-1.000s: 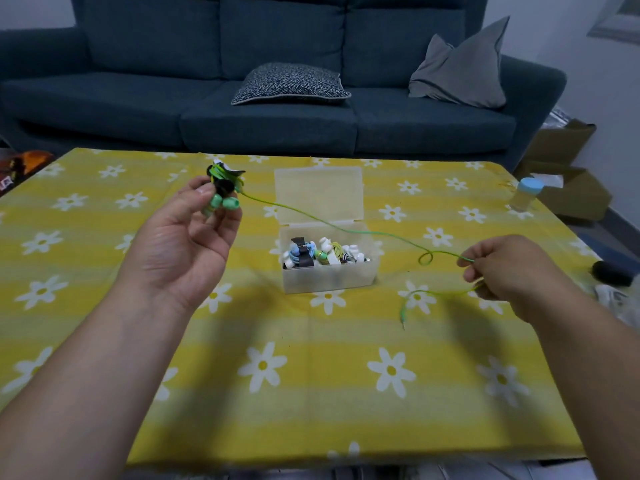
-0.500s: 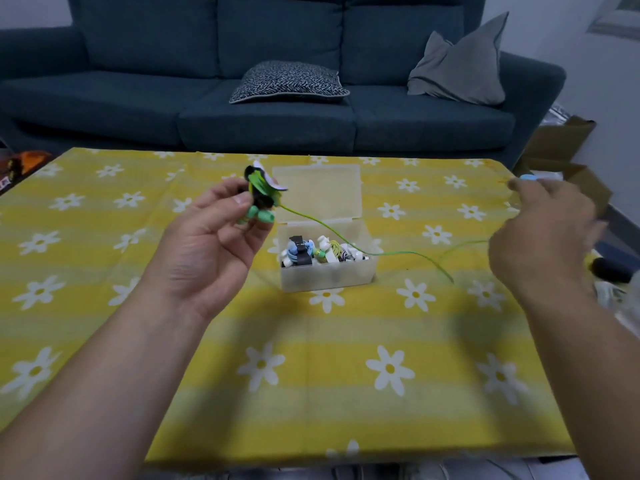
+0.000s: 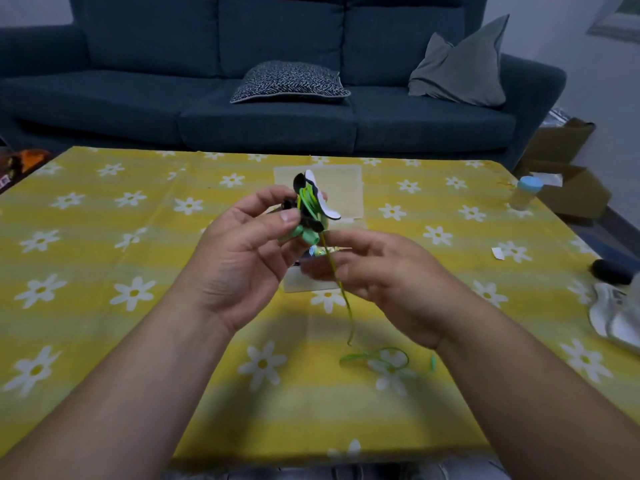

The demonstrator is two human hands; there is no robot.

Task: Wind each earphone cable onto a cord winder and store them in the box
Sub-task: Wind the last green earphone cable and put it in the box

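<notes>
Earphone cable (image 3: 347, 308): thin, light, limp, probably slippery; being wound onto cord winder (image 3: 311, 199) pinched in left hand (image 3: 242, 258), being fed through right hand (image 3: 388, 278) pinching just below.

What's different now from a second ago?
The right hand swung in from far right to just under the cord winder, the green cable running between its thumb and fingers. The left hand carried the winder rightward, in front of the box. The cable's slack now drops to the tablecloth instead of stretching sideways. Unchanged: left hand grips the winder; box open, same spot.
</notes>
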